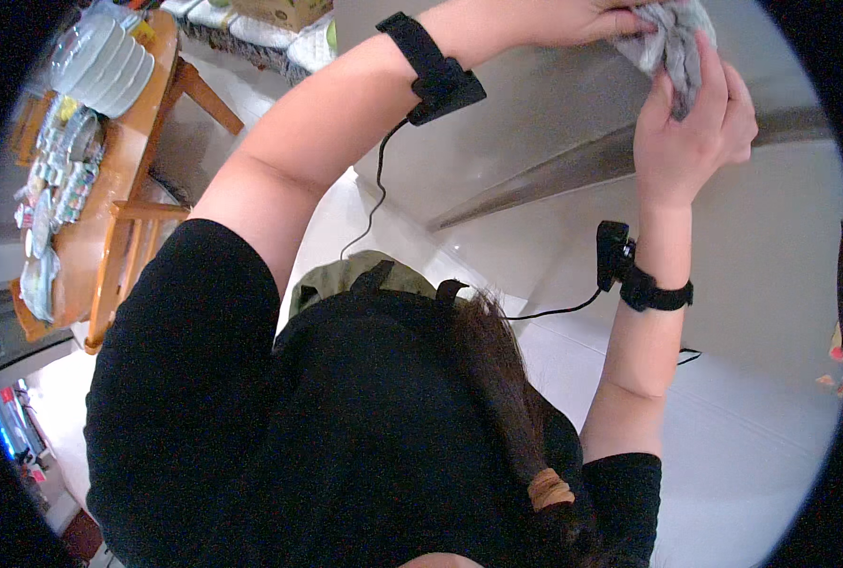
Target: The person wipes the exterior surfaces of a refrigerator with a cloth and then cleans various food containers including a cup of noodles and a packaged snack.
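A crumpled grey cloth (677,50) is bunched between my two hands at the upper right. My right hand (698,135) grips its lower end between thumb and fingers. The fingers of my left hand (616,18) are on the cloth's left side; the top picture edge cuts off part of this hand. Behind the hands is a smooth grey-beige upright surface (535,92), crossed by a dark band (570,163). I cannot tell whether the cloth touches it. Black straps with small devices (613,255) and cables circle both forearms.
On the left, a wooden table (123,149) bears a stack of white containers (105,67) and several plastic-wrapped packs (73,192). A wooden chair (134,227) stands against it. At the top, a cardboard box (286,11) rests on a padded seat (251,35). Pale floor (734,440) spreads at lower right.
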`<state>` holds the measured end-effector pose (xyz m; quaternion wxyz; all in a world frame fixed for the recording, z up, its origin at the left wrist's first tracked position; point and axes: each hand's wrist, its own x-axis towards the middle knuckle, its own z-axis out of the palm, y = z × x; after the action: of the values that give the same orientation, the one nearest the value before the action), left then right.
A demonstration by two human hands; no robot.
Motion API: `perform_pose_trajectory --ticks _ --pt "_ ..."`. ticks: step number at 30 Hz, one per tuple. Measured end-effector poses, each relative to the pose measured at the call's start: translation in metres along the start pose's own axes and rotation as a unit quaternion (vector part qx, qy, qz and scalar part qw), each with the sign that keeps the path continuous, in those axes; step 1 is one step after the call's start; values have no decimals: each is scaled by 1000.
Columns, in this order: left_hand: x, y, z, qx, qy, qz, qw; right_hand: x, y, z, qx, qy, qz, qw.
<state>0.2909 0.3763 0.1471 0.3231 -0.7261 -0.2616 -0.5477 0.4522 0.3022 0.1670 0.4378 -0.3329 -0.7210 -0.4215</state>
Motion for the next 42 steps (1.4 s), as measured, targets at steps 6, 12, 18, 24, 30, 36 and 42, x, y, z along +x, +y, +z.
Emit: perform_pose_trajectory --ticks 6,12,18,24,30,36,42 --pt "-15 5 21 -43 24 54 997 -20 -4 -11 15 -8 55 998" --pt "-73 3 33 -30 -88 110 990 -69 -21 2 -25 -49 150 987" --pt "-155 22 65 -55 -147 94 983 -155 -25 24 -36 -91 172 980" --pt "-248 28 69 -36 -168 250 953 -231 -81 43 -32 -133 267 954" --pt "-325 17 84 -66 -259 502 823 -301 -137 69 -9 -174 441 881" --pt "-308 17 84 -119 -298 610 725 -325 -180 100 22 -213 684 698" --pt "-325 -35 59 -159 -389 556 717 -346 -223 157 111 -255 708 649"
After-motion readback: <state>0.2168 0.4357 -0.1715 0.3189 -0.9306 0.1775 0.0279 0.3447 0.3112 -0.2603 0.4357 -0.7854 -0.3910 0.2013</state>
